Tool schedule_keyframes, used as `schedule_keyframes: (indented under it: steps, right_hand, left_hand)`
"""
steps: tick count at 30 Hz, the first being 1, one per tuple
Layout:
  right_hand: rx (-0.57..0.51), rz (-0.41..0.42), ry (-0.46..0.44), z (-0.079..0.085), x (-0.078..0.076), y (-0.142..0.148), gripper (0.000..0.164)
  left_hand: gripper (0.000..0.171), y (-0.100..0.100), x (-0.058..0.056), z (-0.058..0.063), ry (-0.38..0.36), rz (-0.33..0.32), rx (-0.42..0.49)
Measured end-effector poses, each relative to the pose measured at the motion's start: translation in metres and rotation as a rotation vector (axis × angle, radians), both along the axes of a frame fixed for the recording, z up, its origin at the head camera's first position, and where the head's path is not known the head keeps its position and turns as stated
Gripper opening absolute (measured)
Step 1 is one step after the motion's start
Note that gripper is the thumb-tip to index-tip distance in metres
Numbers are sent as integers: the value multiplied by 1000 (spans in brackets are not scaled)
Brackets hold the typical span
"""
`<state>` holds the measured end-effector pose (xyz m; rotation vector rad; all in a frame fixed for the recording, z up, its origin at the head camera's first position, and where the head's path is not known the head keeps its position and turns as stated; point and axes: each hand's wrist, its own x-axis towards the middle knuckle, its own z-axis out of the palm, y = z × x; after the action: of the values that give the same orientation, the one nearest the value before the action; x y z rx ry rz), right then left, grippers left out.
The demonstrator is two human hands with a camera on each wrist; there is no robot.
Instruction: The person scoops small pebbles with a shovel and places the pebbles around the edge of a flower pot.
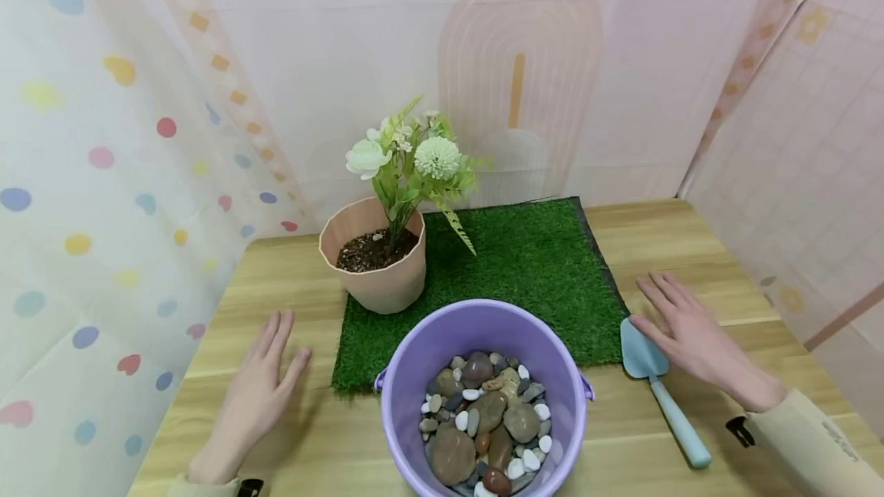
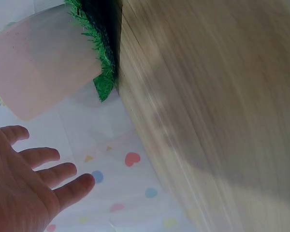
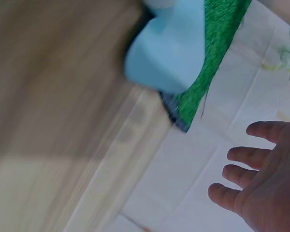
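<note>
My left hand point(image 1: 254, 393), fingers extended and holding nothing, is over the wooden table left of a purple bucket point(image 1: 483, 313). Wet-looking stones point(image 1: 490, 409), brown, grey and white, lie inside the bucket. At the right, my right hand point(image 1: 694, 332) has its fingers straight, with the thumb close to the blade of a light-blue garden trowel point(image 1: 680, 416). The trowel lies on the table, its handle toward me. Beyond the bucket stands a pale pink flowerpot point(image 1: 387, 290) with dark soil and white flowers point(image 1: 437, 158). Both wrist views show bare palms with spread fingers.
A green artificial turf mat point(image 1: 532, 267) lies under the pot's right side and reaches behind the bucket. The wooden table point(image 1: 324, 451) ends at a patterned curtain point(image 1: 387, 37) at the back and sides. A purple handle lug point(image 1: 588, 388) sticks out from the bucket's side.
</note>
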<state>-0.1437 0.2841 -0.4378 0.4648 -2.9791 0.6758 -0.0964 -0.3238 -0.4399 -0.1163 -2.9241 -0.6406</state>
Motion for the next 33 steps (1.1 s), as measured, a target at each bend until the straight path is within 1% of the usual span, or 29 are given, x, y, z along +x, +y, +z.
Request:
schedule_keyframes:
  steps: [4, 7, 9, 14, 19, 25, 28, 33]
  right_hand:
    - [-14, 11, 3, 3, -7, -14, 73]
    - [-23, 24, 12, 4, -14, -23, 73]
    - [-28, 37, 19, 3, -18, -29, 72]
    - [-31, 49, 22, 3, -22, -40, 70]
    - [12, 62, 16, 1, -26, -51, 71]
    - [48, 140, 57, 0, -33, -69, 69]
    - [47, 159, 66, 1, -39, -76, 68]
    - [57, 188, 53, 4, -50, -88, 69]
  left_hand:
    - [72, 1, -4, -1, 10, -13, 70]
    - [70, 1, -7, -1, 34, -20, 133]
    - [68, -1, -8, -2, 50, -23, 159]
    - [66, -1, -9, -5, 72, -14, 175]
    - [64, 2, -11, -6, 87, 6, 197]
    - [57, 8, -14, -10, 147, 3, 203]
    - [56, 12, -17, -13, 144, -1, 223]
    - [56, 17, -21, -14, 99, 6, 263]
